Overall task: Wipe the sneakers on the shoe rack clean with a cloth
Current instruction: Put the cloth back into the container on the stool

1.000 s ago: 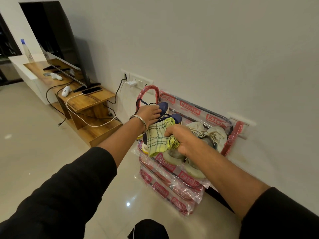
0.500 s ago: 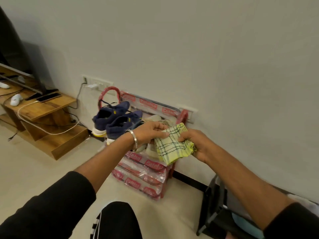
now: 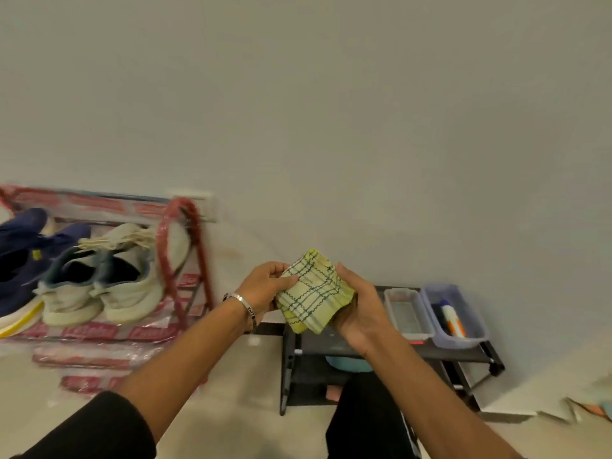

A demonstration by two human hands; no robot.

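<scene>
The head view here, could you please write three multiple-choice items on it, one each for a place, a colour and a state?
1. Where are the pale sneakers?
A. on the black stand
B. on the red rack, right of the navy pair
C. on the floor

2. What colour is the cloth?
A. yellow-green with dark checks
B. plain white
C. red

3. How is the cloth held?
A. draped over a shoe
B. by one hand only
C. between both hands, clear of the shoes

Key: 1 B, they sit on the rack beside the navy pair. 2 A, the checks show. 3 C, the left hand and right hand both grip it.
</scene>
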